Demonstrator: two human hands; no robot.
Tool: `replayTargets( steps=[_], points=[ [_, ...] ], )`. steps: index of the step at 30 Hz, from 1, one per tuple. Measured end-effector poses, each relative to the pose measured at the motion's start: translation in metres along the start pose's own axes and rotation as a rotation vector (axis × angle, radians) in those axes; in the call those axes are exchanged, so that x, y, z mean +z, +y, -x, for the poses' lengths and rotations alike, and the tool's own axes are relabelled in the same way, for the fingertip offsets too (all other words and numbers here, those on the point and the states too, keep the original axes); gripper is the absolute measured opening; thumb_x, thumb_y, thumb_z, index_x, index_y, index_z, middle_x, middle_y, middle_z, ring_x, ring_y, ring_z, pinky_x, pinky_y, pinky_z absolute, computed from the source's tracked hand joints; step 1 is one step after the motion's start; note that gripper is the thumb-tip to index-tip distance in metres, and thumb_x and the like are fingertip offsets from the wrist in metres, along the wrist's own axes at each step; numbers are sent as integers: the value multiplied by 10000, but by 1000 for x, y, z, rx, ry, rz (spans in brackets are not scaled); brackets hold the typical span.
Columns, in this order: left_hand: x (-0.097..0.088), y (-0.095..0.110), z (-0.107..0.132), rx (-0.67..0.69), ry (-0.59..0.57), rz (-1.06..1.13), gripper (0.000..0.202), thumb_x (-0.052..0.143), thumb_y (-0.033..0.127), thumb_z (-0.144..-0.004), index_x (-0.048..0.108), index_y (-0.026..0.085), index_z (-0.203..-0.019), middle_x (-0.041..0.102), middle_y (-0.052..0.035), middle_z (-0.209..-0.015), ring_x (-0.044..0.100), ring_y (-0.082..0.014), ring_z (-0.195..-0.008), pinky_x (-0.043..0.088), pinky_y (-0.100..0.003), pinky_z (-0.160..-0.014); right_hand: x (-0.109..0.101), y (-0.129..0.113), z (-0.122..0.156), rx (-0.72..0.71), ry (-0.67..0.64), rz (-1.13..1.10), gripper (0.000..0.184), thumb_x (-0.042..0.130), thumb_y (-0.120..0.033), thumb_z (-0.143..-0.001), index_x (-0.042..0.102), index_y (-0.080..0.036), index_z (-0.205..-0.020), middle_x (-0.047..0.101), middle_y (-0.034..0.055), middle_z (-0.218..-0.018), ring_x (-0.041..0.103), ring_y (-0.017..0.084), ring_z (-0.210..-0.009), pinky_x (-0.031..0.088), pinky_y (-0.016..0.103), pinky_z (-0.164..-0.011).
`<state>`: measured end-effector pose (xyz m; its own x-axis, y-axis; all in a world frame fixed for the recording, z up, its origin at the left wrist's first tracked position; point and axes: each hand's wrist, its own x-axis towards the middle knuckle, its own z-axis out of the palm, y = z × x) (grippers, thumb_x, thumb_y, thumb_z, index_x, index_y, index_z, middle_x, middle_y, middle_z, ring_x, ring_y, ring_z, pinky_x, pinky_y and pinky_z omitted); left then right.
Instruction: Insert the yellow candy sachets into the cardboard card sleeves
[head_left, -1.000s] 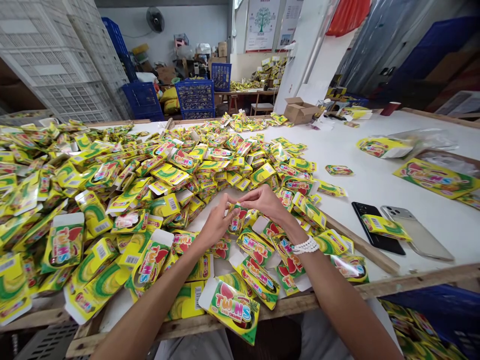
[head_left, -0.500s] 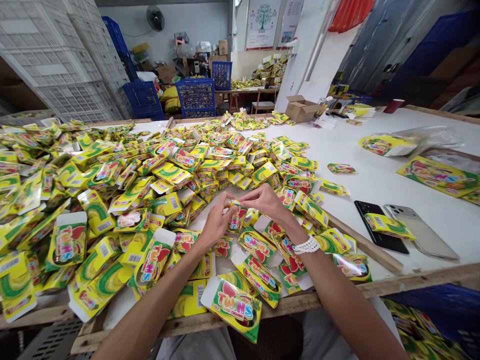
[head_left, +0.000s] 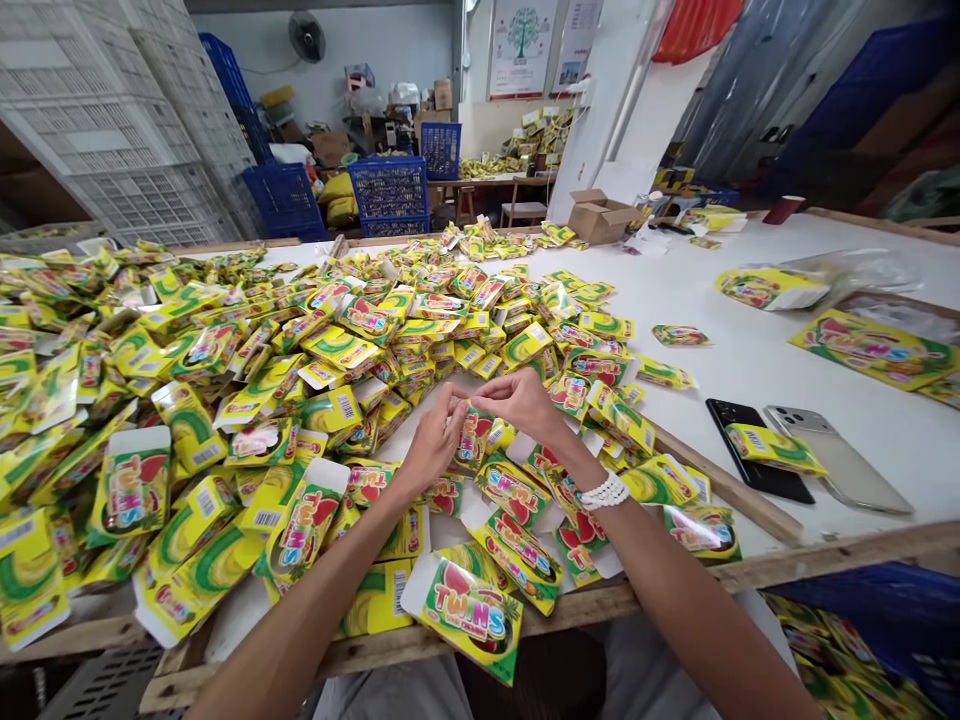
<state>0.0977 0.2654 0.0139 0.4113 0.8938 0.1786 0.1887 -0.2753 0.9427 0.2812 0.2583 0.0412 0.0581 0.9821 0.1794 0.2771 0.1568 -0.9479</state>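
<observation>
Both hands meet above the near middle of the table, at the top end of a small yellow-green candy box (head_left: 472,440) printed with a watermelon. My left hand (head_left: 435,435) is closed on the box's left side, its fingertips at the top edge. The fingers of my right hand (head_left: 517,405) pinch together at that same top end, thumb and forefinger touching the flap area. What the fingertips press is partly hidden. Around them lie many similar TWINS candy boxes (head_left: 511,492), some with white flaps standing out. Another candy box (head_left: 472,615) overhangs the front edge.
A large heap of candy boxes (head_left: 247,340) covers the table's left and middle. On the right lie a wooden strip (head_left: 727,490), a black phone (head_left: 750,455), a silver phone (head_left: 847,460) and a flat display carton (head_left: 877,350). A cardboard box (head_left: 600,218) stands at the back.
My right hand's fingers have turned a little and come down closer to the top of the box. My left hand stays nearly in place, and the view has shifted very slightly.
</observation>
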Motion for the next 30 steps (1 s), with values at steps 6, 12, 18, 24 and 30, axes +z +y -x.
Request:
replayTargets(
  steps=[6,12,18,24,30],
  points=[
    [-1,2,-2,69,11,-72,354,418,580,-1071,514,243,-1021,494,31,-706,469,-174,-628,389,-287,-640,2,3,0,-8,15,-52,258,871,-400,-668,856,-155,-746,812,98,-726,754,247,-629,589,313,-587],
    [-2,0,-1,48,28,-136,292,385,491,-1092,502,239,-1001,462,34,-733,509,-169,-679,454,-295,-692,-2,2,2,-123,-56,74,253,785,-371,-788,882,-139,-815,832,106,-790,758,243,-657,562,295,-574],
    [-3,4,-1,-176,71,32,302,396,546,-1071,480,256,-1077,472,29,-766,525,-149,-594,510,-278,-544,5,4,1,-57,-180,-68,475,907,-417,-696,869,-139,-1079,849,109,-983,797,275,-780,644,345,-693],
    [-2,12,1,-281,30,189,441,506,670,-987,498,258,-1146,585,-35,-906,612,-181,-642,535,-281,-417,5,8,0,-63,-115,-20,428,913,-393,-686,876,-132,-1023,846,121,-895,787,278,-719,606,331,-616],
    [-3,17,1,-295,0,186,530,531,755,-923,493,267,-1126,685,-83,-1097,672,-210,-746,582,-310,-451,2,7,0,-43,-85,-19,406,939,-403,-651,885,-144,-958,842,131,-859,788,284,-714,606,332,-608]
  ],
)
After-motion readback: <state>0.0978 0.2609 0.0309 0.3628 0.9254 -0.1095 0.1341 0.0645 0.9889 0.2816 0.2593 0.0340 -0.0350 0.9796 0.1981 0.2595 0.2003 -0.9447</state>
